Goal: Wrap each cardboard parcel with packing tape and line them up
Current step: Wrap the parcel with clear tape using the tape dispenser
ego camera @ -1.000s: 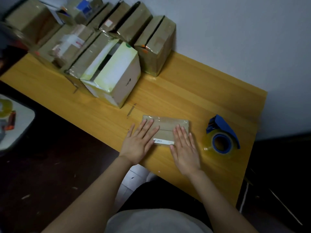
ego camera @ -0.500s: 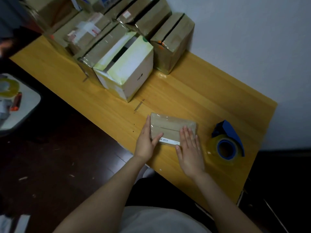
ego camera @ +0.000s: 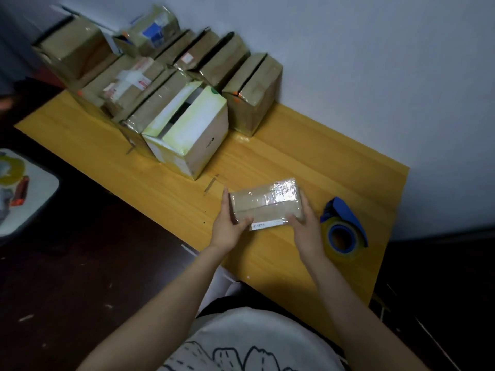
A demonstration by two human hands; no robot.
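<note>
Currently the small taped parcel (ego camera: 265, 203) is mid-frame, gripped at both ends: left hand (ego camera: 227, 228) curled round its left end, right hand (ego camera: 308, 231) round its right end. Can't tell if it's lifted off the table (ego camera: 308, 156). Blue tape dispenser (ego camera: 344, 226) just right of the right hand. Row of wrapped parcels (ego camera: 187, 103) upper left, along the wall (ego camera: 375, 62).

My only feed is the worn head camera, tilted forward and steeply down over the table (ego camera: 308, 156). It sits near: the left hand (ego camera: 227, 230) and right hand (ego camera: 308, 234) are at centre frame, with the wall (ego camera: 375, 62) in the upper right.
</note>
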